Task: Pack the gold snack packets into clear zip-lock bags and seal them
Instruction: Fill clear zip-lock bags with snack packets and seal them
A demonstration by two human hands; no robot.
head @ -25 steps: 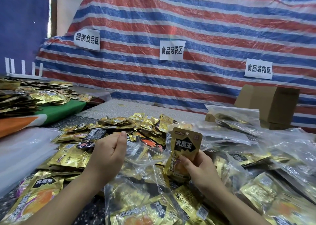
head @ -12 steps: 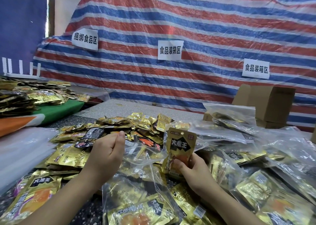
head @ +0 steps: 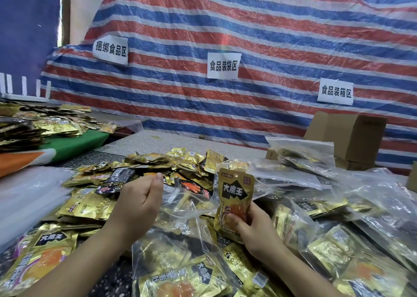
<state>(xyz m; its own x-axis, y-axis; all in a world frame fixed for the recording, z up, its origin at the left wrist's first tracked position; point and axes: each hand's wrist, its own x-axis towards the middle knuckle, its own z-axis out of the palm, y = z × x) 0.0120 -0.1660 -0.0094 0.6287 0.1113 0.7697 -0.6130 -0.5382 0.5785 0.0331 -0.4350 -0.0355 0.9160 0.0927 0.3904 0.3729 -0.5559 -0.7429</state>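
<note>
My right hand [head: 252,231] grips a gold snack packet [head: 234,195] by its lower end and holds it upright just right of a clear zip-lock bag [head: 180,202]. My left hand [head: 140,202] pinches the upper left edge of that bag's mouth, which gapes between the two hands. A heap of loose gold packets [head: 171,163] lies behind the hands. Another clear bag with packets inside [head: 180,267] lies flat in front of them.
Filled clear bags [head: 316,177] pile up on the right, with a cardboard box [head: 356,136] behind them. A stack of empty clear bags [head: 27,197] lies at the left. More gold packets [head: 38,129] cover the green cloth at far left. A striped tarp [head: 248,37] closes the back.
My right hand has lowered the gold packet slightly and brought it closer to the bag's mouth. My left hand keeps its pinch on the bag's edge.
</note>
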